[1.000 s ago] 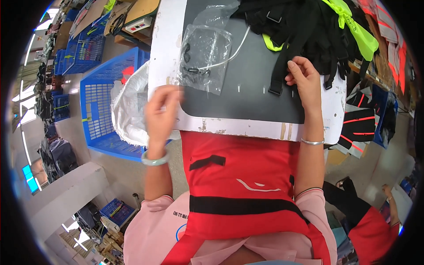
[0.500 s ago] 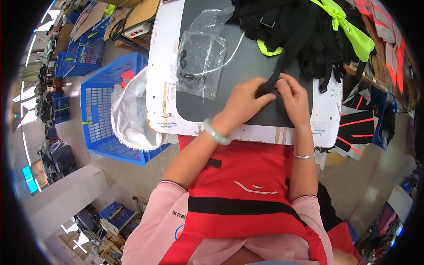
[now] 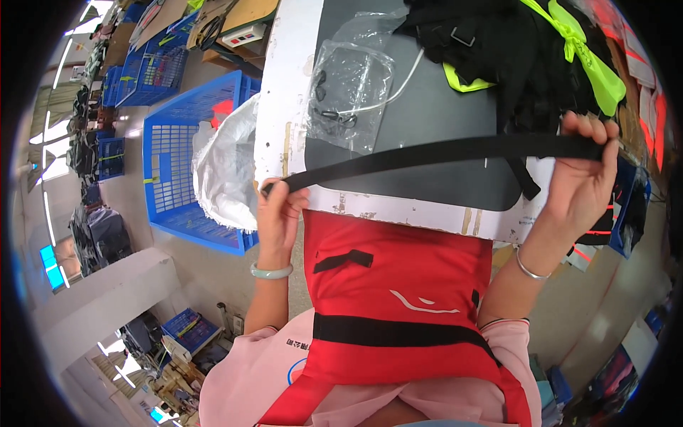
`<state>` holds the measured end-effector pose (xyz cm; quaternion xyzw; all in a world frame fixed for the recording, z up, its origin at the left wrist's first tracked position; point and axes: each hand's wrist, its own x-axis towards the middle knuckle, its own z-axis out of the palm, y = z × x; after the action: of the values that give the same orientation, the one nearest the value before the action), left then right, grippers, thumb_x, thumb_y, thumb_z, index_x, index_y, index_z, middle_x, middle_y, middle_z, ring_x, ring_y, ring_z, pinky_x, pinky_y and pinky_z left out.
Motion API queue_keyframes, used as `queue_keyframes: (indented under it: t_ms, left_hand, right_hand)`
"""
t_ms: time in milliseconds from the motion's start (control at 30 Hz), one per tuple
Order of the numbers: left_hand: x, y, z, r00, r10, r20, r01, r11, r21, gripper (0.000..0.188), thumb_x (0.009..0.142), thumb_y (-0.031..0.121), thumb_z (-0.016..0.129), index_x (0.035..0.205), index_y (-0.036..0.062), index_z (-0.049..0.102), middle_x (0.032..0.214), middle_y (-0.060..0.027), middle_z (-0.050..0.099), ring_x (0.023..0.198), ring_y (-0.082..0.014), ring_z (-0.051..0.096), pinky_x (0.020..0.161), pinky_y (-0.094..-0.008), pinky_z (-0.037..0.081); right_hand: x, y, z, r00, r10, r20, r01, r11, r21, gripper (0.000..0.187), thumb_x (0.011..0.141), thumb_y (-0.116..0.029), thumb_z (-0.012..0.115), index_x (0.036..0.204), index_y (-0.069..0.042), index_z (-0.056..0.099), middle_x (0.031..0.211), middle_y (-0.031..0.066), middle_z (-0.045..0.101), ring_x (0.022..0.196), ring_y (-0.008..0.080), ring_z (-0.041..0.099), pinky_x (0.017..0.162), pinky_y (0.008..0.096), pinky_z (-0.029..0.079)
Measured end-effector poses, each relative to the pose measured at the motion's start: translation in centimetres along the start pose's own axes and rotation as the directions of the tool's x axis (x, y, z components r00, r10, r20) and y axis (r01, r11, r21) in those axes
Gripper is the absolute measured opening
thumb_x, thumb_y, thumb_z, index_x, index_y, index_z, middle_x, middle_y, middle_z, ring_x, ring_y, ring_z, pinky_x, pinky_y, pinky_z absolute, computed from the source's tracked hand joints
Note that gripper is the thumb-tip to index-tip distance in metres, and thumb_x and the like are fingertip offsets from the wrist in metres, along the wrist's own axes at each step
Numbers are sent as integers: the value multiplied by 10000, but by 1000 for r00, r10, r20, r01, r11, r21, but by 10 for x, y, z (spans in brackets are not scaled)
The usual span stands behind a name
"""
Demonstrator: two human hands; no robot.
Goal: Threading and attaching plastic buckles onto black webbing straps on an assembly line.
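Note:
A black webbing strap (image 3: pixel 427 154) stretches across the front of the table between my two hands, bowed slightly upward. At the table's left front corner my left hand (image 3: pixel 279 208) pinches one end of it. My right hand (image 3: pixel 587 171), raised past the right side of the table, has its fingers curled round the other end. Behind the strap lies a heap of black straps and buckles (image 3: pixel 455 35) with bright yellow-green ties (image 3: pixel 594 75). A clear plastic bag (image 3: pixel 356 85) with small black hooks on it rests on the dark mat (image 3: pixel 427 117), a white cord across it.
Left of the white-edged table (image 3: pixel 277 135) stands a blue plastic crate (image 3: pixel 158 181) with a white woven sack (image 3: pixel 228 174) in it. More blue crates (image 3: pixel 146 82) stand farther back. Grey fabric pieces with orange-red stripes (image 3: pixel 644 71) hang at the far right.
My hands were close together over the mat on a strap; they have spread far apart, left and right, drawing the strap out between them. The view has shifted slightly.

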<state>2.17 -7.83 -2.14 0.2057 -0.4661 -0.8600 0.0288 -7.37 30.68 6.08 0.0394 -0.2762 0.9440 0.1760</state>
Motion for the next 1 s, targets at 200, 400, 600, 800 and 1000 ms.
queue_keyframes:
  t_ms: [200,400,600,800,1000]
  left_hand:
    - [35,27,54,946,120,-302,-240,886,-397,78,875,107,550,918,42,548,887,-91,617,735,-173,614,688,-294,532]
    - [76,13,104,880,327,345,-462,417,782,83,847,77,604,894,9,594,665,-49,527,584,-173,535,545,-315,437]
    - [93,-1,109,828,-31,560,-543,-297,786,153,754,99,671,848,-9,616,793,-154,558,709,-341,571,648,-403,466]
    - [104,-12,114,834,-47,549,-531,-339,777,156,729,95,654,804,-26,591,784,-163,542,740,-369,568,665,-431,467]
    - [97,-2,122,903,-205,379,-280,389,878,115,793,108,634,795,4,585,824,-65,622,555,-106,518,504,-238,404]
  right_hand:
    - [-44,23,-21,970,-41,-240,-69,900,-431,355,998,-336,354,1009,-24,522,634,-32,348,500,77,291,438,221,256]
    - [-86,50,-28,845,462,-270,-491,469,-734,462,989,-422,346,868,-15,527,577,-53,332,465,32,255,427,196,197]
    - [-94,62,-24,898,426,-114,-316,443,-839,208,943,-175,536,805,-21,519,670,-61,427,624,25,339,535,192,294]
    - [-92,67,-23,898,431,-93,-298,438,-848,211,921,-169,573,794,-7,526,643,-57,434,610,30,356,525,200,303]
    - [-80,74,-9,901,432,-47,-231,384,-894,150,886,-134,601,820,-12,546,608,-22,456,567,49,386,512,213,337]
